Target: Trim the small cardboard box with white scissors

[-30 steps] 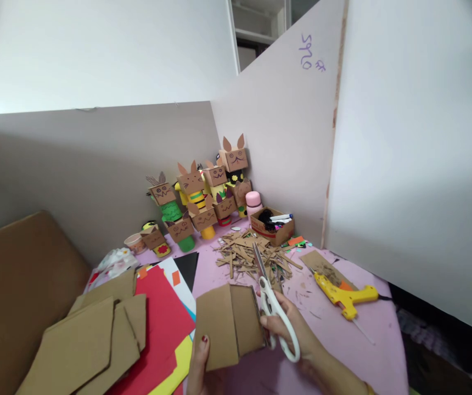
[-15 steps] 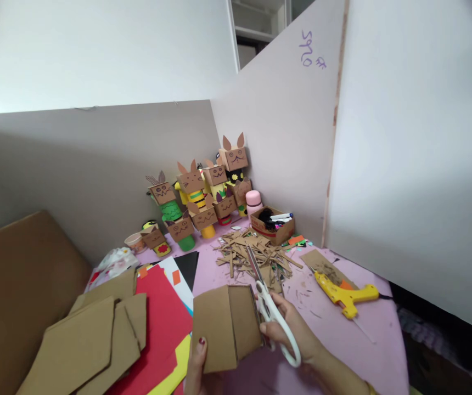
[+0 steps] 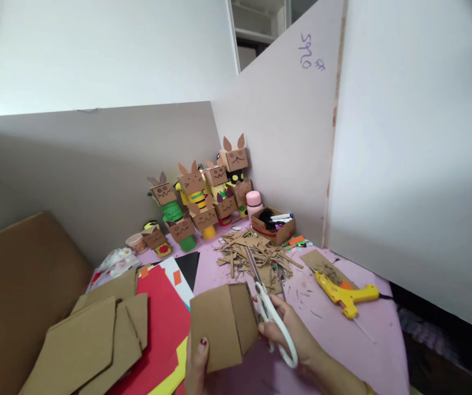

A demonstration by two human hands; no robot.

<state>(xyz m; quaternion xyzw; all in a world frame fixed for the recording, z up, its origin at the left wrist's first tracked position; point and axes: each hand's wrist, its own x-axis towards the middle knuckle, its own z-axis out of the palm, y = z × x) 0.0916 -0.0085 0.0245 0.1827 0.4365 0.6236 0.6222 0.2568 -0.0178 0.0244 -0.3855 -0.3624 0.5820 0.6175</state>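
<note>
A creased piece of brown cardboard (image 3: pixel 213 326) is held low in the middle of the view, its right flap folded back along a crease. My left hand (image 3: pixel 197 363) grips its lower left side, with the thumb flat on the face and the other fingers hidden behind. White-handled scissors (image 3: pixel 276 321) rest in my right hand (image 3: pixel 296 332), blades together and pointing up and away. The fingertips of that same hand touch the flap's right edge. Beyond the blades lies a heap of cardboard scraps (image 3: pixel 240 255).
On the pink table, a yellow glue gun (image 3: pixel 345 293) lies at right. Cardboard sheets (image 3: pixel 83 340) and red paper (image 3: pixel 157 323) are at left. Cardboard animal figures (image 3: pixel 203 216), a pink bottle (image 3: pixel 254 202) and a box of markers (image 3: pixel 275 230) stand at the back, near grey partitions (image 3: pixel 277 137).
The cardboard's right flap has bent further back along the crease, and the piece has shifted slightly left. My right hand has moved a little left with it, still holding the scissors.
</note>
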